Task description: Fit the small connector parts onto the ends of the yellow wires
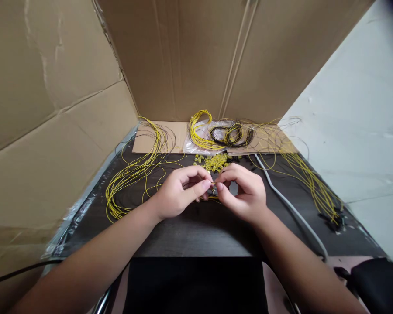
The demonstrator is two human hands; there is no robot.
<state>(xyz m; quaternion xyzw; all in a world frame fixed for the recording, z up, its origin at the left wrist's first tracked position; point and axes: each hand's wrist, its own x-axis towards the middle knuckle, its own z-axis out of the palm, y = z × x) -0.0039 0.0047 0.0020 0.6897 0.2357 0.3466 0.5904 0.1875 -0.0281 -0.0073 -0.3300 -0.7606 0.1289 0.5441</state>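
My left hand [180, 192] and my right hand [245, 192] meet at the middle of the dark table [196, 235], fingertips pinched together on a thin yellow wire and a small connector piece [213, 189] between them. Just beyond my fingers lies a small heap of yellow connector pieces [214, 161]. What sits inside the pinch is mostly hidden by my fingers.
A loose bundle of yellow wires [131, 179] lies at the left, another [314, 183] runs down the right. Coils of yellow and black wire [222, 133] rest on plastic at the back. A grey cable [288, 205] crosses the right. Cardboard walls [52, 131] enclose the left and back.
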